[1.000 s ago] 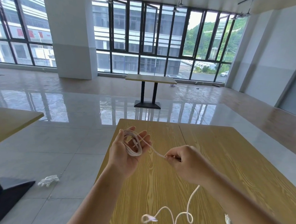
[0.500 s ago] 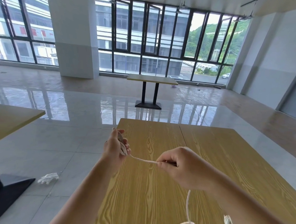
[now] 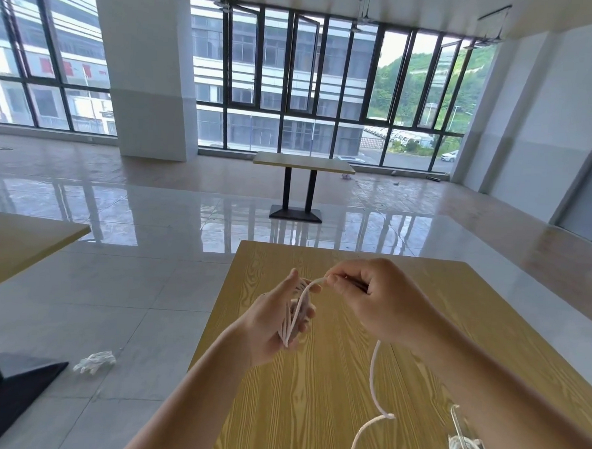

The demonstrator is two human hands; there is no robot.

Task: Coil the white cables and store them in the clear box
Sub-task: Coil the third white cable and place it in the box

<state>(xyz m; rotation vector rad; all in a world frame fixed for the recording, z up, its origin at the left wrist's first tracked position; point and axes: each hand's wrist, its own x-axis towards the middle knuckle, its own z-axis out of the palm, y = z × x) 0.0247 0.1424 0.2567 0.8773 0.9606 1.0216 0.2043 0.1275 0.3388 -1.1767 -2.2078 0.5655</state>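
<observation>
My left hand (image 3: 276,321) grips coil, loops upright; right hand (image 3: 369,297) pinches white cable (image 3: 376,376) just right, slack trailing lower right over worktop (image 3: 313,397).

Both forearms are bare right up to where they leave view, with no sleeve showing. The left hand (image 3: 271,321) and the right hand (image 3: 374,299) are ungloved, with short, plain nails; no ring, watch or band is worn.
</observation>
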